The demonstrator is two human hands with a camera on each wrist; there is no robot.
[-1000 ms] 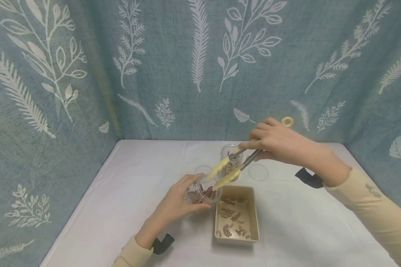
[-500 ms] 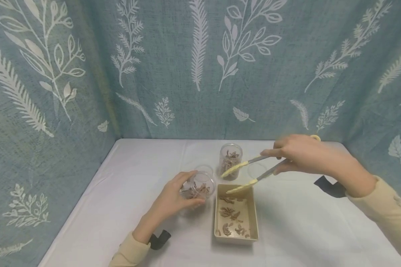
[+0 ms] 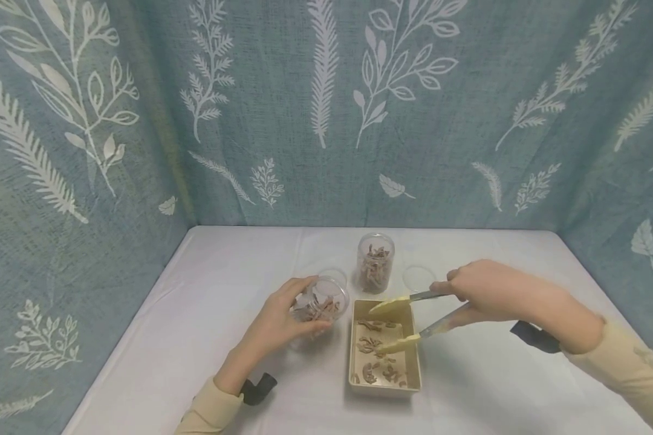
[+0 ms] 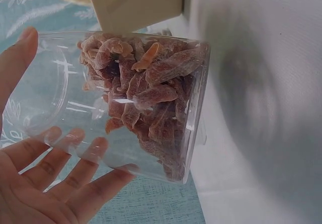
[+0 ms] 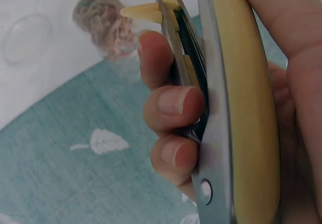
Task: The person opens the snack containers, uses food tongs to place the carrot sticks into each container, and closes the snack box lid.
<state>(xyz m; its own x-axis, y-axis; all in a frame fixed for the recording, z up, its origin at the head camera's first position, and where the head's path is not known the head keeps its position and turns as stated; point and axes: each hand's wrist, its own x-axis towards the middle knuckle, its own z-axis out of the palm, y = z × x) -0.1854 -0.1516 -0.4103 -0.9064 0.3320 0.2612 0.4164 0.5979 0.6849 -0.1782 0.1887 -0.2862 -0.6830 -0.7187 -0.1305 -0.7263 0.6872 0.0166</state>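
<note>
My left hand (image 3: pixel 274 317) grips a clear plastic jar (image 3: pixel 318 305), tilted with its mouth toward the tray's side. In the left wrist view, wrinkled reddish-brown dried pieces (image 4: pixel 161 80) lie heaped toward its base. Yellow-tipped metal tongs (image 3: pixel 432 328) are in my right hand (image 3: pixel 484 293), fingers and thumb round the two arms. The tongs stand spread over the beige rectangular tray (image 3: pixel 387 391), one tip near the far end and the other over the middle. Nothing shows between the tips. Several brown pieces (image 3: pixel 370 373) are scattered across the tray floor.
A second clear jar (image 3: pixel 375 266) with similar brown pieces stands upright behind the tray. One round clear lid (image 3: pixel 420 278) lies right of it; another clear disc (image 3: pixel 333 277) lies behind the held jar. Blue-green leaf-patterned cloth (image 3: pixel 283 109) walls the white table (image 3: pixel 217 290) round.
The tongs have moved from the held jar's mouth, right and then down over the tray, spreading apart. My left hand has drawn the jar slightly left, away from the tray.
</note>
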